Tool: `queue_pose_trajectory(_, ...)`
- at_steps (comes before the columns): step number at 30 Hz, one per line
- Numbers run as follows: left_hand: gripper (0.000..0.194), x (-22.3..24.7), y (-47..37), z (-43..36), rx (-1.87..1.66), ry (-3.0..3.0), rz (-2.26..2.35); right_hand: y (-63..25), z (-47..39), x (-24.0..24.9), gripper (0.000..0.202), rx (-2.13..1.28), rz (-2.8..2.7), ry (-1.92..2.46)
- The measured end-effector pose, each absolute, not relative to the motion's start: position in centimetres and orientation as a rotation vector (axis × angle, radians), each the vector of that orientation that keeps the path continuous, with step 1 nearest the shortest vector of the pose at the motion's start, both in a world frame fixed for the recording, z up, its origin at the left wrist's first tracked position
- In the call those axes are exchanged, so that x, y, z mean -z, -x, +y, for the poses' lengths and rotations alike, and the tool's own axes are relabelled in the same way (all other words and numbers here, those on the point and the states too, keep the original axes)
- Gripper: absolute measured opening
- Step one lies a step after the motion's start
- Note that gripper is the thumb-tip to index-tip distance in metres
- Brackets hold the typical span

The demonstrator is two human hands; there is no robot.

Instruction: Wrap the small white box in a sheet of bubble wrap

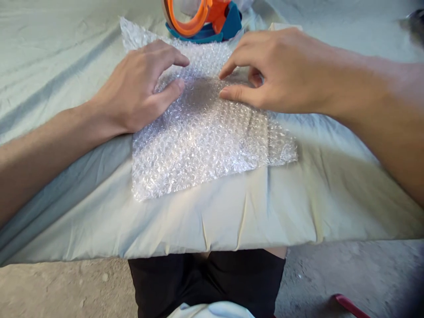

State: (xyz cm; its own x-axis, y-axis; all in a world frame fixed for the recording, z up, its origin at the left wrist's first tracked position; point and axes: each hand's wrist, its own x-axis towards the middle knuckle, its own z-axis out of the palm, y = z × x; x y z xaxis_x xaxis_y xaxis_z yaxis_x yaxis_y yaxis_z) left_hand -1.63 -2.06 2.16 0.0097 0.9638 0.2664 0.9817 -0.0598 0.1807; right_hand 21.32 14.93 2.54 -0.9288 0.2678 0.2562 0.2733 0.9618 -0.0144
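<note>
A sheet of clear bubble wrap (198,145) lies on the cloth-covered table in front of me, its far left corner lifted. My left hand (145,84) rests on its left part, fingers apart, thumb and index pointing right. Over the right part is my right hand (265,70), its fingers bent and a gap between thumb and index. Neither hand shows anything held in its fingers. Just beyond the wrap's far edge stands an orange and blue tape dispenser (212,22), cut off by the top of the view.
A pale, creased cloth (225,221) covers the table, and its front edge hangs near my lap. Behind my right hand a whitish object (281,26) is mostly hidden. A dark, blurred item (416,24) sits at the far right edge. A red bar (349,305) shows near the floor.
</note>
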Motion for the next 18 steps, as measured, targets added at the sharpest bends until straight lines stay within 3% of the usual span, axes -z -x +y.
queue_pose_trajectory(7,0.090,-2.1,2.0,-1.9,0.392,2.186,-2.184,-21.5,15.2,-2.4,0.050,0.046,-2.861,0.434)
queue_pose_trajectory(11,0.094,-1.7,2.4,-1.5,0.301,2.142,-2.342,-21.5,15.6,-2.1,0.077,0.036,-2.858,0.478)
queue_pose_trajectory(18,0.091,-1.3,3.0,-1.1,0.310,1.999,-2.406,-21.3,15.8,-2.1,0.076,0.086,-2.876,0.575)
